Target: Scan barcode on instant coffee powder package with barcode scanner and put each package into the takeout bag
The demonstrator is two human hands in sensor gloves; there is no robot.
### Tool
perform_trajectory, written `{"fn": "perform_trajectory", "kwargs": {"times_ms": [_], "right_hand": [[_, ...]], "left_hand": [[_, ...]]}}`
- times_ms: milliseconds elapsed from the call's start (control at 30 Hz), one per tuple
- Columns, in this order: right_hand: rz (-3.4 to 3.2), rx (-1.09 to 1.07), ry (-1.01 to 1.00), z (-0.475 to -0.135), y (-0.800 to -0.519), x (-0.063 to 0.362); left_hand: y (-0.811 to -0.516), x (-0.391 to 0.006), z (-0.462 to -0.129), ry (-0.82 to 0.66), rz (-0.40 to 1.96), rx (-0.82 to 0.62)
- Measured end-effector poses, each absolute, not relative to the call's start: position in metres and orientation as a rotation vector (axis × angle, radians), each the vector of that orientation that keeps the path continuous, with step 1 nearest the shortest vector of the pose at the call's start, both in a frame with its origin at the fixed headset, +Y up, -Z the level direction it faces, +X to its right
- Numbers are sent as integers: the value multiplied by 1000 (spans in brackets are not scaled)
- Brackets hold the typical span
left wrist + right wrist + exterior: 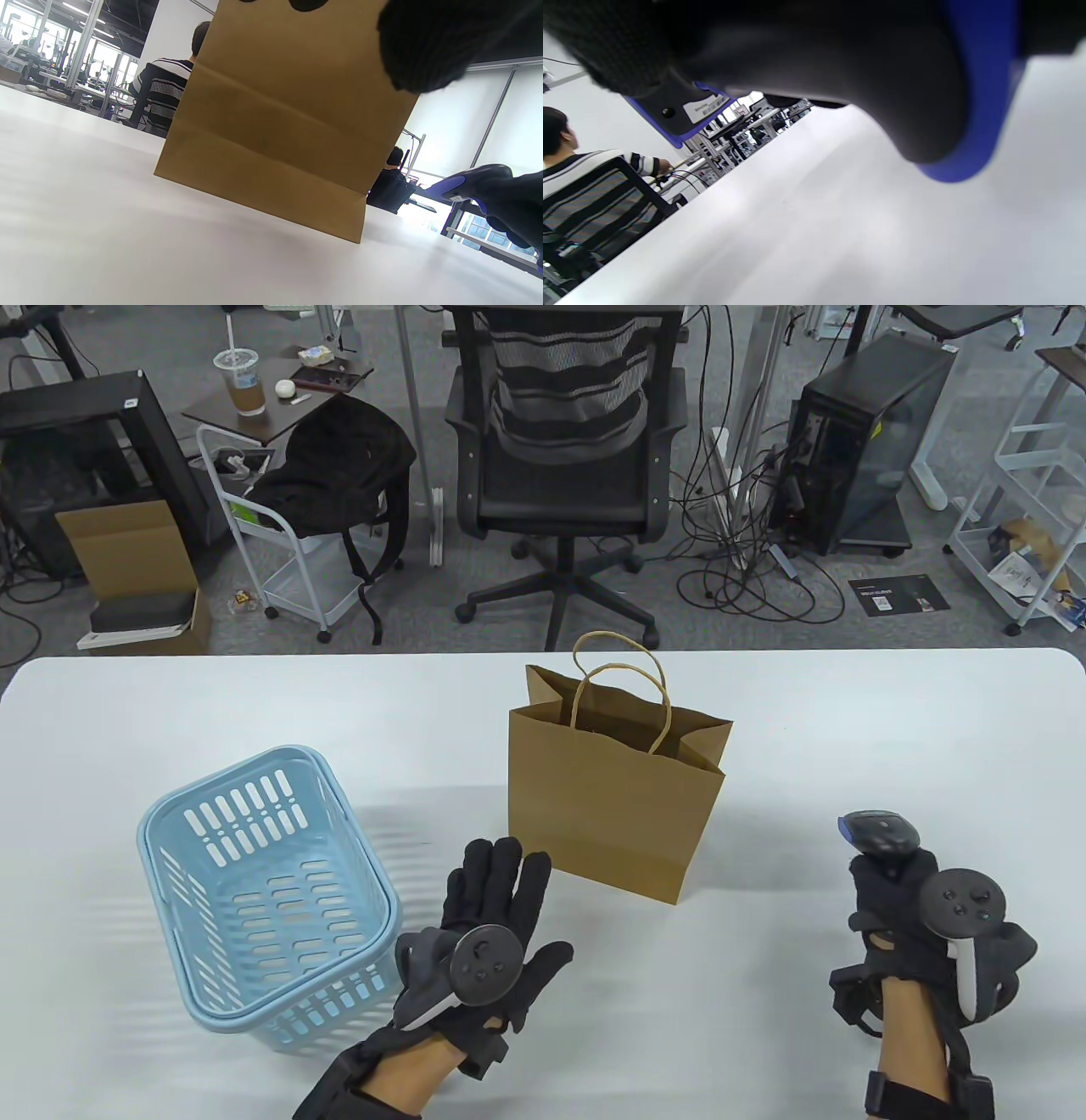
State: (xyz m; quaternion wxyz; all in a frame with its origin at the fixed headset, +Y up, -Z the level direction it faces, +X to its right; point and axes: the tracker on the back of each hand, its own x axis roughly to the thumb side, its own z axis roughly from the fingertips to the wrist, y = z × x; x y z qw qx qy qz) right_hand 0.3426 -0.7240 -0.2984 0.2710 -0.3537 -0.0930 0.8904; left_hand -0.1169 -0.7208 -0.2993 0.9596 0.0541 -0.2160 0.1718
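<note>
A brown paper takeout bag (615, 797) stands upright at the table's middle, mouth open; in the left wrist view the bag (275, 123) fills the frame. My left hand (492, 899) hovers just left of the bag's base with straight fingers, holding nothing. My right hand (899, 899) at the right grips a black and blue barcode scanner (878, 833), its head pointing left. The scanner (479, 186) shows in the left wrist view, and the scanner (840, 72) fills the top of the right wrist view. No coffee package is in sight.
A light blue plastic basket (267, 891) sits at the left of the white table (848, 729), with nothing visible inside it. Behind the far edge stand an office chair (564, 458) and a cart. A person in a striped top (163, 93) sits beyond.
</note>
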Motion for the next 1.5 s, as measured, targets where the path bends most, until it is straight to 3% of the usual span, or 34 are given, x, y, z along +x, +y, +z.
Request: {"fn": "perform_trajectory", "kwargs": {"times_ms": [200,500,600,767,967,1067,1267,1500], "right_hand": [[2418,-1040,-63,-304,-738,345],[2409,-1087,4,-307,-748,348],[2440,-1049,-123,-302,-728,343],[2499,-861,-502,-282,-680,317],[2471,-268,-938,-263,-638,261],[2544,-7,-984,-256,-629,230],[2816,223,-684,-266,-646,180],[2958,112,-216,-284,-672,170]], "left_hand": [[-720,-117,-299,-440,348,107],[-719,-118,-299,-439,356,106],[-719,-118,-299,-437,357,105],[-717,-118,-298,-438,359,112],[-716,-118,-298,-441,356,123],[-716,-118,-298,-441,354,125],[-714,-118,-298,-447,354,134],[-713,-118,-297,-451,360,131]]}}
